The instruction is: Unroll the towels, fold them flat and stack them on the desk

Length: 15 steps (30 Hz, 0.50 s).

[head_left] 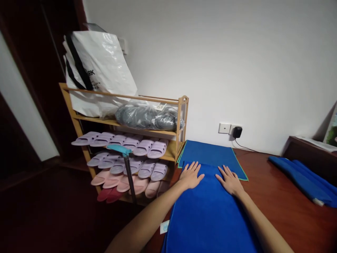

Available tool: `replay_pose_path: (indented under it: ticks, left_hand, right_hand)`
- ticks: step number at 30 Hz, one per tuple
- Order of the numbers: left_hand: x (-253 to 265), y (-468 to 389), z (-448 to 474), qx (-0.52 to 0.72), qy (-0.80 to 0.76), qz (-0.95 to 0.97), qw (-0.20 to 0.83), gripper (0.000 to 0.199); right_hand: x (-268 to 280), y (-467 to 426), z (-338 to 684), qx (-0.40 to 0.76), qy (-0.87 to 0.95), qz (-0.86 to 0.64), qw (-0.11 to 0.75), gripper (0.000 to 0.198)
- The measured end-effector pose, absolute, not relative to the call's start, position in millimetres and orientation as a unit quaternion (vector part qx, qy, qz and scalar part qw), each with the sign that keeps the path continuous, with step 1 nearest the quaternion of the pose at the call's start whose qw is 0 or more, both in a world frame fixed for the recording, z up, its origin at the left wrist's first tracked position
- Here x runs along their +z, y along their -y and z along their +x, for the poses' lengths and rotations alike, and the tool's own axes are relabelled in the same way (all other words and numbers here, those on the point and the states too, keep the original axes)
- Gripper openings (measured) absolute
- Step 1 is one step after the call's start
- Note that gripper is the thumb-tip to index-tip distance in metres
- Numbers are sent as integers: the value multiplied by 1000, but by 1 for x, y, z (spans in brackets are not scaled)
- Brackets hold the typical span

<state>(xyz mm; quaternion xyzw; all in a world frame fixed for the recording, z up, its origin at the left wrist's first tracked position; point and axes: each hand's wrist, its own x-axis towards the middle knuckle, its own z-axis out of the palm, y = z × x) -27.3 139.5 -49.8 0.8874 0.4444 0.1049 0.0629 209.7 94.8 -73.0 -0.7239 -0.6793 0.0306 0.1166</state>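
A bright blue towel (207, 218) lies flat on the brown wooden table, with a small white label (164, 227) at its left edge. My left hand (191, 175) rests palm down near its far left corner, fingers spread. Near the far right corner, my right hand (229, 180) presses flat on the same cloth, its fingers apart too. Just beyond, partly covered by the towel, is another blue cloth (210, 153) with green edging. Neither hand grips anything.
Folded blue cloths (302, 177) lie at the table's (265, 189) right. On the left stands a wooden shoe rack (172, 149) with slippers (158, 148), a white bag (110, 63) and a plastic-wrapped grey bundle (147, 116). A black plug (237, 132) sits in the wall socket.
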Motion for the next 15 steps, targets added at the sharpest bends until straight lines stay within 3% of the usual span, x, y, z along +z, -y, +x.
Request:
replay_pose_path:
  ticks: [15]
  left_hand:
    - [-39, -119, -34, 74, -477, 872, 75, 71]
  right_hand:
    - [-68, -74, 205, 14, 666, -742, 73, 70]
